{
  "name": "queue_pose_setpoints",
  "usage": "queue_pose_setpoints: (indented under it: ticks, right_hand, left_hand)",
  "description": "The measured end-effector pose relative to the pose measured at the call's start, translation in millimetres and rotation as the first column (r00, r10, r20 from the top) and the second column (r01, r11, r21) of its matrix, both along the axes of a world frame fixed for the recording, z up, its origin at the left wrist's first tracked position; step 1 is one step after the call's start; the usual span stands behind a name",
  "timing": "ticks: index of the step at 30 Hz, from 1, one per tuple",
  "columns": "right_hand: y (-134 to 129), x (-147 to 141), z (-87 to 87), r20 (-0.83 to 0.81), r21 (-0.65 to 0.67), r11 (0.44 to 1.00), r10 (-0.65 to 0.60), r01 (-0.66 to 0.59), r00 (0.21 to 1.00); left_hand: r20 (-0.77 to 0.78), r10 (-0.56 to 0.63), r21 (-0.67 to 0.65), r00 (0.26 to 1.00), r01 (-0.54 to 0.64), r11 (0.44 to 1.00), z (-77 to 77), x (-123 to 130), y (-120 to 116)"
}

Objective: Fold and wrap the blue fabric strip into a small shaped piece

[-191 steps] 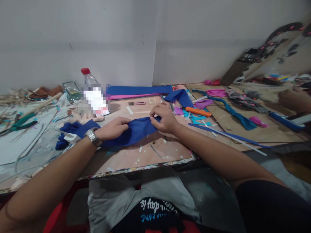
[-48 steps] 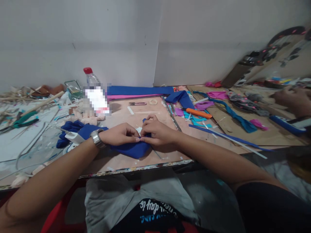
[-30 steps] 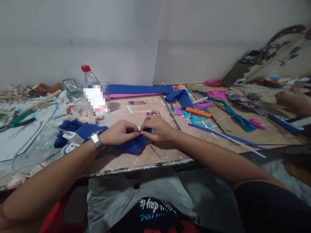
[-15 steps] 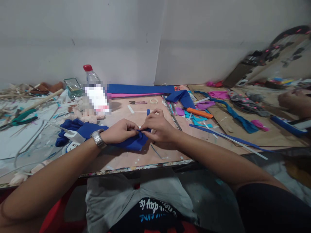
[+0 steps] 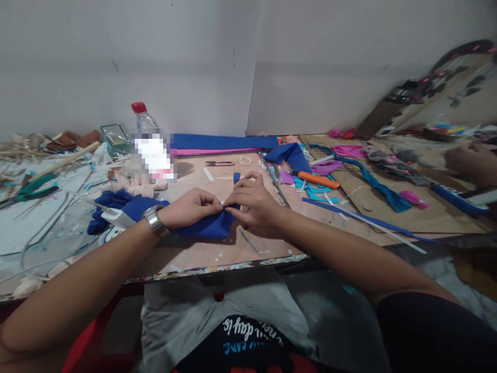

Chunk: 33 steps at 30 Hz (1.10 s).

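In the head view, at the frame's centre, the left hand (image 5: pixel 194 208) and right hand (image 5: pixel 253 201) both pinch the blue cloth (image 5: pixel 212 227). It looks gathered where pinched but loose below, so the gathering seems only partly done; a blue strip (image 5: pixel 225 142) lies flat at upper centre.

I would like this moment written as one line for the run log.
left hand: pinching blue fabric | right hand: pinching same fabric | beyond hands: small snips, orange cutter
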State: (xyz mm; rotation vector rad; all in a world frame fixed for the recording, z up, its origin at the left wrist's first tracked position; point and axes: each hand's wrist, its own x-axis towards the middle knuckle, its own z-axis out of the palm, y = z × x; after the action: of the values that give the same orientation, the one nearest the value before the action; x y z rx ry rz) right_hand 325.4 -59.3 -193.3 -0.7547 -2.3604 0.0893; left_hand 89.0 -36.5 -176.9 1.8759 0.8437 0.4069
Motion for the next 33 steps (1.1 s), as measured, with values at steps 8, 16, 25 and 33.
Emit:
queue_pose_setpoints:
  ticks: [8,16,25,33]
  right_hand:
    - [-2.8,-3.9,0.7,0.012,-0.023,0.999,-0.034,0.034,0.999]
    - [-1.1,-5.8,-0.4,0.038,-0.086,0.995,-0.044,0.048,0.998]
    - [3.3,-5.4,-1.1,0.026,-0.12,0.99,-0.069,0.072,0.997]
    - [6.7,-3.9,-2.9,0.027,-0.169,0.984,-0.059,0.062,0.998]
  left_hand:
    - [-0.063,0.026,0.272,0.998,-0.008,0.962,-1.4,1.1,-5.5]
    - [-0.222,0.1,0.686,0.97,0.082,0.723,-2.3,4.2,-15.0]
    - [-0.257,0.094,0.67,0.962,0.107,0.734,-5.4,3.6,-10.7]
    - [-0.088,-0.025,0.396,0.996,0.058,0.916,-1.6,2.7,-8.5]
